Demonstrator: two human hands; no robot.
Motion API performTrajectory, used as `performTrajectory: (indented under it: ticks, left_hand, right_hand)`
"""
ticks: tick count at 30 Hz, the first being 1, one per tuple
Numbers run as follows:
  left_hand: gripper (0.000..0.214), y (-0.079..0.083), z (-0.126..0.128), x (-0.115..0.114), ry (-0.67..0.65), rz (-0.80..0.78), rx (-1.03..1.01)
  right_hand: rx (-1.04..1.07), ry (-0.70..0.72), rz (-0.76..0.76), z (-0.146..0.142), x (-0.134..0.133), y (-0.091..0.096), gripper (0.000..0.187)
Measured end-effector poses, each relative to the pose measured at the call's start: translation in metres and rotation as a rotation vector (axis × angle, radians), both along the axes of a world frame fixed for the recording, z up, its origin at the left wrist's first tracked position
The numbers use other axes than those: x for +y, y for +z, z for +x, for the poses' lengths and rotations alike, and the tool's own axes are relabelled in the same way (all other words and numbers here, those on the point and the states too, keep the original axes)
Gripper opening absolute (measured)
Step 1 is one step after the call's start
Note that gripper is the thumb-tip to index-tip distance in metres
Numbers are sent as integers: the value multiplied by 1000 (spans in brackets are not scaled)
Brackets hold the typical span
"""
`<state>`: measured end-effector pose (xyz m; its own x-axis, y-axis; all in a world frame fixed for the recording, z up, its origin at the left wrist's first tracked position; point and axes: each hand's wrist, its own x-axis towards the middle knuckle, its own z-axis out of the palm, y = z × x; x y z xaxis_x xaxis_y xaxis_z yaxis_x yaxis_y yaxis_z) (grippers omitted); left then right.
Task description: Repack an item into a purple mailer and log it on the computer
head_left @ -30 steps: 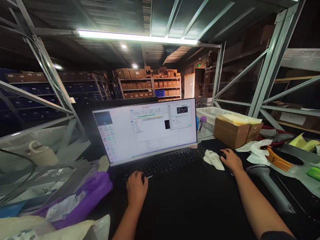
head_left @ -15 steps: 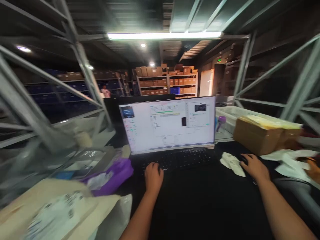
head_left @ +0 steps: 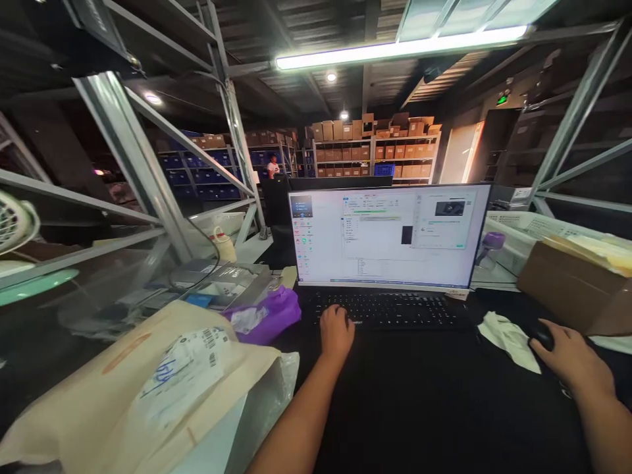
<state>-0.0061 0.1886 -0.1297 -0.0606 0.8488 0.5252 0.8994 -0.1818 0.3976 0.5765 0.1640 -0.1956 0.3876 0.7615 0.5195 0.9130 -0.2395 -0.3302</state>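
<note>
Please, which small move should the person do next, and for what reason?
Probably slide the mouse slightly with the right hand, keeping clear of the crumpled paper: that hand rests on the mouse, the monitor shows open windows, and the paper lies just left of the hand.

Bare forearms [head_left: 303,408] forward, left grip [head_left: 336,330] palm-down and loosely curled, right grip [head_left: 577,359] (lower in view) arched.

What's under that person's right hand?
Under the right hand is a black computer mouse; part of it shows, but the hand covers the rest and hides whatever lies beneath the palm.
</note>
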Motion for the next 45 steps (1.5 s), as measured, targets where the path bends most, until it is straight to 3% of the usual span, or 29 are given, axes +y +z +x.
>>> performTrajectory:
  ticks: [5,9,14,21,27,36,45]
  left_hand:
    - [19,-5,-3,11,-9,53,-31]
    - [19,-9,-6,19,-6,79,-48]
    - [20,-8,-8,19,-24,83,-12]
    - [23,-11,-9,19,-13,79,104]
    - [24,-11,-10,18,-28,49,89]
    - [23,-13,-9,17,-36,50,66]
    - [20,-4,-4,8,-26,34,41]
  right_hand:
    - [-29,-124,-197,-46,-17,41,63]
    - [-46,-192,-241,-62,-25,57,57]
    - [-59,-217,-190,-59,-26,51,52]
    - [-42,-146,-201,-56,-25,49,49]
    - [-44,-131,-199,-57,-23,50,52]
    - [-65,-119,-143,-44,-15,33,55]
    - [-71,-84,-151,-32,-12,23,57]
